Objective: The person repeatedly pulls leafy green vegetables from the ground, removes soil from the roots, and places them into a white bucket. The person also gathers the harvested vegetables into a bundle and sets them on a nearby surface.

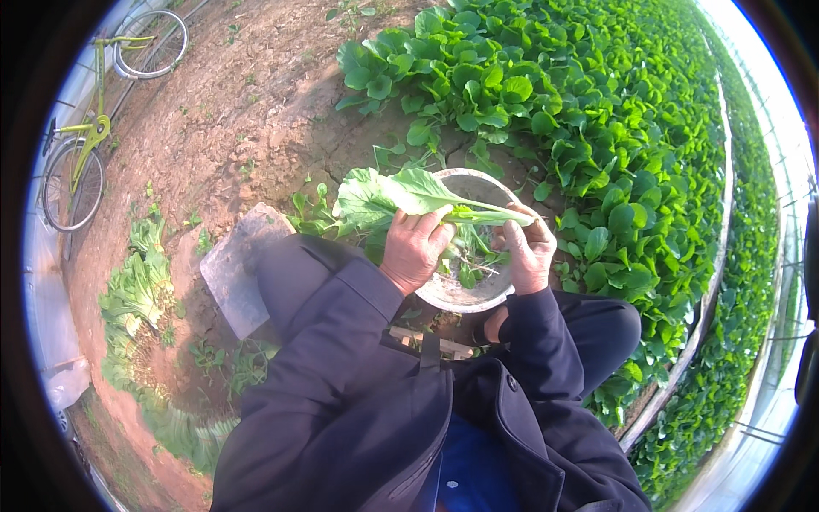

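A leafy green plant (pixel 416 192) with pale stalks lies across both hands, its leaves to the left and its root end to the right. My left hand (pixel 417 246) grips it around the stalks near the leaves. At the root end, my right hand (pixel 528 246) pinches the stalk base between thumb and fingers. Both hands are above a round, worn basin (pixel 464 299), which has loose leaves and root scraps (pixel 472 272) in it. The far fingers of my right hand are partly hidden by the stalks.
Dense leafy greens (pixel 614 128) grow to the right and ahead. A flat panel (pixel 240 275) lies by my left knee. Pulled greens (pixel 144 281) are laid in a curved row on the soil at left. A yellow-green bicycle (pixel 96 128) is at the far left.
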`<action>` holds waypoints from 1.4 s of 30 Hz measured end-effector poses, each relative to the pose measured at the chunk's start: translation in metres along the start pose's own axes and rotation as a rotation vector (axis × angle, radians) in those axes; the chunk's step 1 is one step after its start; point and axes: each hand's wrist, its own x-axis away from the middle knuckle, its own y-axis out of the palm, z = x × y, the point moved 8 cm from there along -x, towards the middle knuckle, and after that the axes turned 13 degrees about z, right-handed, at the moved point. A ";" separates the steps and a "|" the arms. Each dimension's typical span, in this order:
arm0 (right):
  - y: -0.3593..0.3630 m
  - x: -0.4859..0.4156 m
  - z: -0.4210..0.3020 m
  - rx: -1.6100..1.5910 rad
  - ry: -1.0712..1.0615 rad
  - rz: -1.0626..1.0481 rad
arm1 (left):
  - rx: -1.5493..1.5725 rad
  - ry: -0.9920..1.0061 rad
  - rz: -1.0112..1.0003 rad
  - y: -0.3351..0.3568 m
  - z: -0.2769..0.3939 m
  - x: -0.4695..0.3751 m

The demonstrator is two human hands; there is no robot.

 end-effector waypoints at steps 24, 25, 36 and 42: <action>0.059 0.013 0.011 0.338 0.053 -0.451 | 1.074 -1.000 -0.284 0.037 -0.036 0.022; 0.059 0.013 0.012 0.318 0.047 -0.424 | 1.033 -0.986 -0.283 0.037 -0.037 0.022; 0.056 0.014 0.030 0.395 -0.024 -0.173 | 0.798 -1.029 -0.170 0.032 -0.059 0.019; 0.109 0.033 0.055 0.428 -0.067 -0.389 | 0.919 -1.137 -0.007 0.011 -0.104 -0.031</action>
